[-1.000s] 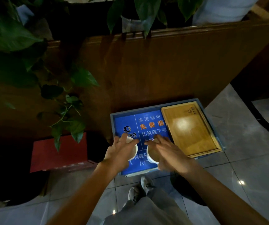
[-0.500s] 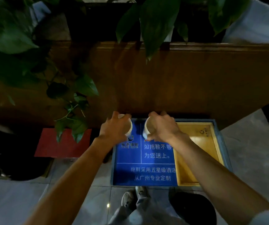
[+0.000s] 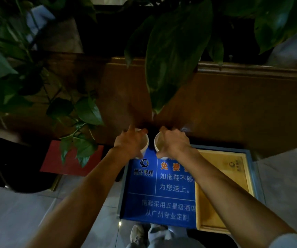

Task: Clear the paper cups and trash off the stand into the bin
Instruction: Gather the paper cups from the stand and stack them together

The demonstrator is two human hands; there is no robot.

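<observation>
Each of my hands holds a white paper cup above the far end of the blue stand (image 3: 160,199). My left hand (image 3: 128,143) wraps around the left cup (image 3: 144,143), whose rim faces right. My right hand (image 3: 173,144) grips the right cup (image 3: 158,144), whose open mouth tilts left and shows a pale inside. The two cups are side by side, a narrow gap between them. The stand's blue top carries printed text and has nothing lying on its visible part.
A wooden tray (image 3: 221,192) fills the stand's right side. A brown wooden partition (image 3: 233,108) rises behind, with large plant leaves (image 3: 172,51) hanging over it. A red box (image 3: 54,161) and a dark pot (image 3: 15,167) stand at left. My shoe (image 3: 137,233) is on the grey tile floor.
Both hands have lifted the cups off the stand's near end and carried them away from me toward the partition. My view has tilted more steeply down over the stand.
</observation>
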